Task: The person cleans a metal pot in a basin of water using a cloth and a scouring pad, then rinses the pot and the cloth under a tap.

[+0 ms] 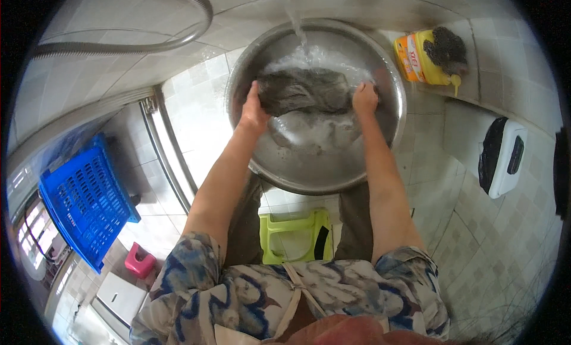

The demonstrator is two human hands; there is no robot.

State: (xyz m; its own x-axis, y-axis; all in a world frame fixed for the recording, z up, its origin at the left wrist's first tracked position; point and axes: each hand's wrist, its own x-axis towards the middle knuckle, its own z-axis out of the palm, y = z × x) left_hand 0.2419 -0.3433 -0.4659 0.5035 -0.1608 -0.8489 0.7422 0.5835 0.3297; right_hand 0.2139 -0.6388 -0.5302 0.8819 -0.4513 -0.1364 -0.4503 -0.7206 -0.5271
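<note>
Head view: your left hand [254, 112] pinches the left edge of the dark cloth [306, 90], thumb uppermost; your right hand [364, 99] is curled closed at its right end. The cloth lies between them amid foamy water [321, 131] in the metal basin [324, 188]. Even tension should help the water stream [296, 21], falling just beyond, reach every fold.

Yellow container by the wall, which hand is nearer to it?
Right: the right hand, over the basin, is left of the yellow container; the left hand is farther left, across the cloth.
</note>
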